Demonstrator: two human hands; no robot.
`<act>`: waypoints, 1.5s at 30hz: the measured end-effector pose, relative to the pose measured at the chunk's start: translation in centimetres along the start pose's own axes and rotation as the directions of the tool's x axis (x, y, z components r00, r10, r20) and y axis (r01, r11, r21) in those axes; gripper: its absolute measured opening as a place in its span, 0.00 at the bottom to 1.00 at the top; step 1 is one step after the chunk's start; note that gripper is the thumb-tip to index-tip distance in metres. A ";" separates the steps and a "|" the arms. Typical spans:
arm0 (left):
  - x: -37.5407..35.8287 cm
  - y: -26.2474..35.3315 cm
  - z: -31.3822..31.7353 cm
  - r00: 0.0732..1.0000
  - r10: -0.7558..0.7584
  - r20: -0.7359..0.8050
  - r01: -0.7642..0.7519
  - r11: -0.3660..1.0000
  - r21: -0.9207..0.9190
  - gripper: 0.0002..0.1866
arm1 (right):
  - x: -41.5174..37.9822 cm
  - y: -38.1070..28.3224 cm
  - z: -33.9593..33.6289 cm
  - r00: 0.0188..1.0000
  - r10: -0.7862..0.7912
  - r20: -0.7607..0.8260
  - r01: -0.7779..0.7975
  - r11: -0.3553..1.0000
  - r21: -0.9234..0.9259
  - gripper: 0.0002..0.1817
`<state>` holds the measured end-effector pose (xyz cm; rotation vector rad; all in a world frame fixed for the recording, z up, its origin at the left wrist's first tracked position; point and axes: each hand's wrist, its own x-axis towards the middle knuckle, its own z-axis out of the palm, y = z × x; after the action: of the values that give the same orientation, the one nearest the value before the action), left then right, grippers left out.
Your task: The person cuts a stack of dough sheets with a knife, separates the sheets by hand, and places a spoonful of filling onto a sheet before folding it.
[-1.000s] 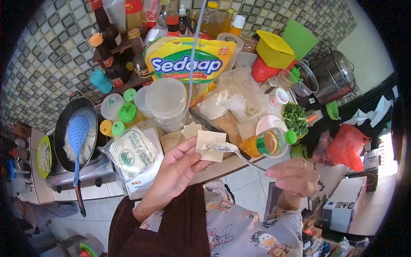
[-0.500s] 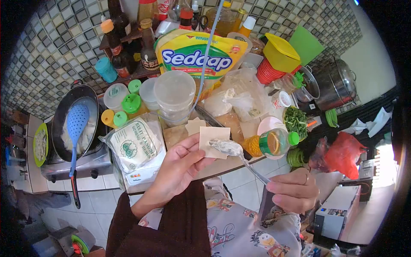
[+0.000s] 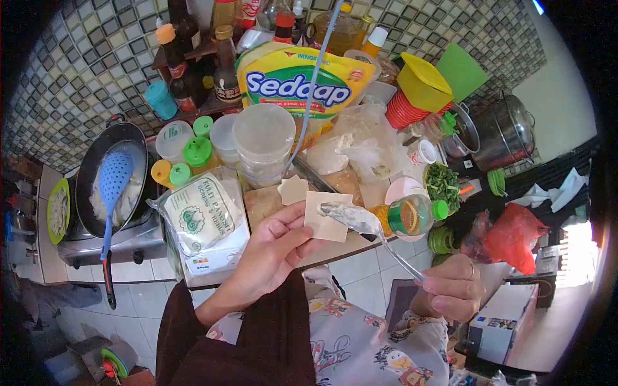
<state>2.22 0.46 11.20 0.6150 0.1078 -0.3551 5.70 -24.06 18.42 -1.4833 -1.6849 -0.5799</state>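
A thin square wonton wrapper (image 3: 326,230) is pinched by its left edge between the thumb and fingers of my left hand (image 3: 273,251). My right hand (image 3: 454,289) grips the end of a metal spoon (image 3: 400,257), its bowl tilted over the wrapper. Pale, lumpy filling (image 3: 354,217) coats the bowl, and the tip overlaps the wrapper's upper middle. Just behind my left fingers, more wrappers (image 3: 293,190) lie on a wooden board (image 3: 261,201). To the left sits a plastic pack of wrappers (image 3: 198,209) on a white scale (image 3: 219,257).
On the left, a black pan (image 3: 87,186) with a blue slotted spatula (image 3: 114,180) rests on the stove (image 3: 119,241). An oil bottle (image 3: 412,215), a bowl of chopped greens (image 3: 443,183) and a plastic bag (image 3: 373,138) stand right. Lidded tubs (image 3: 264,135) stand behind.
My right hand has shifted slightly right, drawing the spoon the same way across the wrapper. The wrapper in my left hand sits a little further right in view.
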 end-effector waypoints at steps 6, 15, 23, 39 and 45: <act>-0.1 -0.1 -0.2 1.000 0.004 0.027 -0.004 1.000 -0.015 0.21 | 0.1 0.0 0.0 0.997 0.061 0.043 -0.062 0.998 0.015 0.08; -0.1 -0.2 -0.2 0.999 0.013 -0.032 -0.013 1.000 -0.022 0.20 | 0.2 -0.4 -0.5 0.993 0.041 0.108 -0.034 0.997 -0.067 0.09; 0.2 -0.5 -0.3 0.999 0.017 -0.042 -0.017 1.000 -0.006 0.21 | 0.2 -1.4 -0.9 0.997 0.035 0.074 -0.028 0.995 -0.095 0.07; 0.0 -0.7 -0.4 0.998 0.019 -0.067 -0.014 0.997 0.081 0.21 | 0.5 -1.1 -0.8 0.996 0.021 0.091 -0.018 0.999 -0.033 0.07; 0.0 -0.7 -0.2 0.994 0.084 -0.068 -0.079 0.994 0.073 0.21 | 1.0 -0.5 -0.8 0.974 0.049 0.220 -0.040 0.998 -0.045 0.07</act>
<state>1.95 0.02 10.62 0.7000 0.1382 -0.2588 5.47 -24.20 19.77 -1.6607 -1.8119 -0.4392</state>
